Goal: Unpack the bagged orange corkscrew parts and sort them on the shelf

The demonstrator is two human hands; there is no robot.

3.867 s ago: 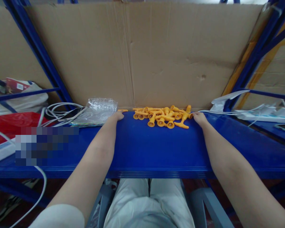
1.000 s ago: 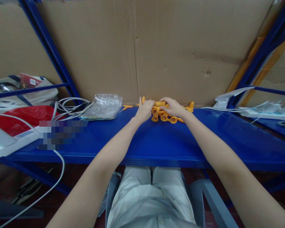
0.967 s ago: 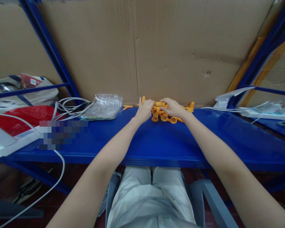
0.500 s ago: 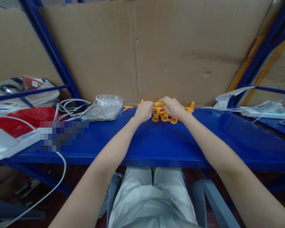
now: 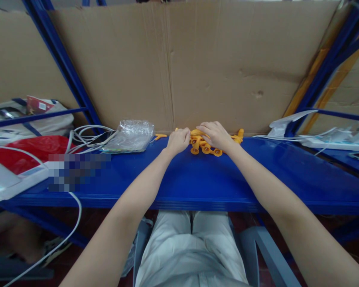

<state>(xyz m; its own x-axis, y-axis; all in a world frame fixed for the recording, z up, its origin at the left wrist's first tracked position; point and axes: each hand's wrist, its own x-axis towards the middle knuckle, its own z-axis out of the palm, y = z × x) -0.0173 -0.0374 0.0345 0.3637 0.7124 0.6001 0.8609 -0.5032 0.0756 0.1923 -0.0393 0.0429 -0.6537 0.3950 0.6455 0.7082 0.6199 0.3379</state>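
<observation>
A cluster of orange plastic pieces (image 5: 206, 149) with round, suction-cup-like ends lies at the back of the blue table. My left hand (image 5: 178, 141) is closed at the cluster's left side, its fingers on an orange part whose tip peeks out behind the knuckles. From the right, my right hand (image 5: 215, 135) curls over the top of the cluster, gripping it. My fingers hide much of the middle, so how the pieces join cannot be made out. A separate branched orange piece (image 5: 160, 136) lies left of my left hand.
A clear plastic packet (image 5: 131, 137) lies to the left, beside white cables, a red bag (image 5: 48, 145) and a white power strip (image 5: 20, 181). Cardboard (image 5: 203, 67) stands behind the blue table (image 5: 209, 179). Another power strip (image 5: 332, 141) is at right. A person's leg (image 5: 24, 235) shows lower left.
Both hands stay on the orange cluster with only a slight shift of the fingers. The view has moved a little, and more of the person's leg and shoe shows at lower left.
</observation>
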